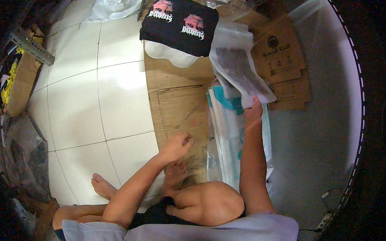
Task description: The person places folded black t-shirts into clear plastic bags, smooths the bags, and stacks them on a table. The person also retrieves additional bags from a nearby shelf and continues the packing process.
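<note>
Tiled floor (122, 88) leaves wide passage at left. A folded black garment (179, 26) blocks the cardboard (176, 101) at its far end; translucent plastic sleeves (241, 65) obstruct the right.

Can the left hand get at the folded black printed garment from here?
Likely yes, with a forward reach: the left hand appears free, and flat cardboard leads toward the folded black printed garment, its top uncovered.

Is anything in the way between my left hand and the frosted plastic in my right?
Nothing visible blocks it. Between your left hand and the frosted plastic in your right hand lie only cardboard and the upper end of the white-and-teal bundle, partly under that plastic.
</note>
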### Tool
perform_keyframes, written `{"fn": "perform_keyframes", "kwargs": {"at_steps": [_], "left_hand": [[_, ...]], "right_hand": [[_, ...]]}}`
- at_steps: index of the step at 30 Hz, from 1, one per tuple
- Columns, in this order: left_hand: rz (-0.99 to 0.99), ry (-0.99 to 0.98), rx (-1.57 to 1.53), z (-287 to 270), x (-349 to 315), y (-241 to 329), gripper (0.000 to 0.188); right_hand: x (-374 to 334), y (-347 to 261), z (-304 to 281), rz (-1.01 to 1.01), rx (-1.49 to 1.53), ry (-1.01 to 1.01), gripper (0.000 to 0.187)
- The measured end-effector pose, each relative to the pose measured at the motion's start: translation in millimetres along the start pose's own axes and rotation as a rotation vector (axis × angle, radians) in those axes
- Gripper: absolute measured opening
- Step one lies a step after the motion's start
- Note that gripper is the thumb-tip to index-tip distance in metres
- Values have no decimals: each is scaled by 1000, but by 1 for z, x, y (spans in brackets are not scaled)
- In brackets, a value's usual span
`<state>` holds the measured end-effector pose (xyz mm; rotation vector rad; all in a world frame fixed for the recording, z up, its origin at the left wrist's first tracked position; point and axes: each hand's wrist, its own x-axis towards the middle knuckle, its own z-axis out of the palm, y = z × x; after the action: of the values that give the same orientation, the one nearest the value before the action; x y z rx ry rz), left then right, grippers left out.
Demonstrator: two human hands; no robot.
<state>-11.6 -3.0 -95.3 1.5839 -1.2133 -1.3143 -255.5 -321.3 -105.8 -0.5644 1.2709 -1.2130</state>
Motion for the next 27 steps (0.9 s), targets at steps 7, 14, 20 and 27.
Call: {"fn": "perform_keyframes", "kwargs": {"at_steps": [7, 14, 20, 27], "left_hand": [[-154, -248, -261, 21, 17, 50, 45], [-93, -269, -750, 100, 28, 28, 66], [-422, -172, -624, 47, -31, 76, 55], [-284, -29, -582, 73, -43, -4, 38]], "right_hand": [[-82, -20, -18, -113, -91, 153, 46], [-230, 46, -53, 99, 59, 43, 38], [-313, 71, -37, 461, 95, 62, 48], [-297, 81, -106, 925, -355, -535, 30]]}}
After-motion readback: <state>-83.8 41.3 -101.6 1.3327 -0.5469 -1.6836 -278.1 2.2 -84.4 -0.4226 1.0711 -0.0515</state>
